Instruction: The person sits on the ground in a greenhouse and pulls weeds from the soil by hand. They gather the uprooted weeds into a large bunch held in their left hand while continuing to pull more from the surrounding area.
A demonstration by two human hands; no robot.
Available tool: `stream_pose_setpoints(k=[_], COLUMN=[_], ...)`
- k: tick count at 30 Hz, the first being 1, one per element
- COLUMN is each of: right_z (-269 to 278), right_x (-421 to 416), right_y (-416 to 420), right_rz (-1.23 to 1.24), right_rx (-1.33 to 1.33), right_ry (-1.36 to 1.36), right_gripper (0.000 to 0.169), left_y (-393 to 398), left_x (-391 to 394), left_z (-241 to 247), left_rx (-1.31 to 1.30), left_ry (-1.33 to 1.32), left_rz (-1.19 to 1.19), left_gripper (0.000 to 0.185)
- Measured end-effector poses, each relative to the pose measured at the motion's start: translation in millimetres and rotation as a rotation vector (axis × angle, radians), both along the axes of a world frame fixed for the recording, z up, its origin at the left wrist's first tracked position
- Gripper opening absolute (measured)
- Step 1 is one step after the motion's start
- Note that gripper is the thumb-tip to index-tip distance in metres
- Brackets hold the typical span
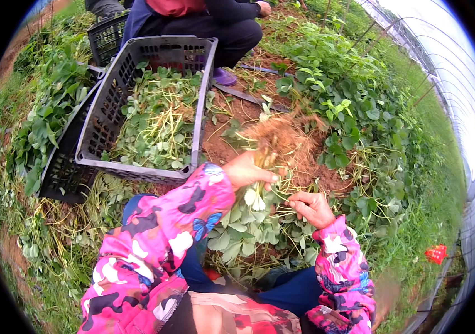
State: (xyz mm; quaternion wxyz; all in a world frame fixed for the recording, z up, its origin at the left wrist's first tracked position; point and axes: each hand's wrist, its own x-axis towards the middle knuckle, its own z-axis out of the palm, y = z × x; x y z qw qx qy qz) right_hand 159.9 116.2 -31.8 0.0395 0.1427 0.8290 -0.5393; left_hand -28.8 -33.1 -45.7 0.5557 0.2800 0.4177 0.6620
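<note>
My left hand (248,171) grips a bundle of uprooted strawberry seedlings by the stems. Their brown fibrous roots (285,135) point up and away from me, while the green leaves (241,234) hang down toward my knees. Just right of the bundle, my right hand (312,208) pinches a thin green stem or runner between thumb and fingers. To the left of my left hand stands a black plastic crate (137,169) with slatted walls. Pulled strawberry plants (162,121) partly fill it, with leaves and pale stems tangled together.
Another person (204,25) crouches beyond the crate. A second black crate (64,179) leans under the first one's left side, and a third crate (108,37) stands behind. Rooted leafy plants (346,125) grow along the right, before a plastic-covered tunnel (459,54). A red packet (436,254) lies on the grass.
</note>
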Motion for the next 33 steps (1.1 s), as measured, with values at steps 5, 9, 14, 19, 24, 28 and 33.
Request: stream_pose_setpoints(k=[5,9,14,19,24,28,33], right_z=[13,12,-12,-67,-19,17,58], right_x=[-3,-3,-24,-11,5,-14,-125], right_y=[-11,-7,-15,56,62,39,-73], right_rz=[-0.047,-0.129,-0.389,-0.72,-0.891,-0.76,-0.556], right_rx=[-0.055,0.256,0.685,0.598,-0.517,-0.836,-0.655], right_ry=[0.087,0.152,0.215,0.224,0.229,0.412,0.434], right_gripper=[0.014,0.012,0.015,0.015,0.013,0.016,0.022], left_y=[-4,-4,4,4,-7,-1,8], left_x=[-2,4,16,20,0,3,13], left_z=[1,0,-13,-9,-27,-55,-129], left_rx=[-0.191,-0.109,-0.105,-0.133,-0.238,-0.416,-0.444], left_ry=[0.271,0.197,0.35,0.197,0.155,0.091,0.234], left_rz=[-0.225,-0.083,0.161,0.35,0.429,0.408,0.385], left_gripper=[0.025,0.023,0.021,0.021,0.014,0.015,0.023])
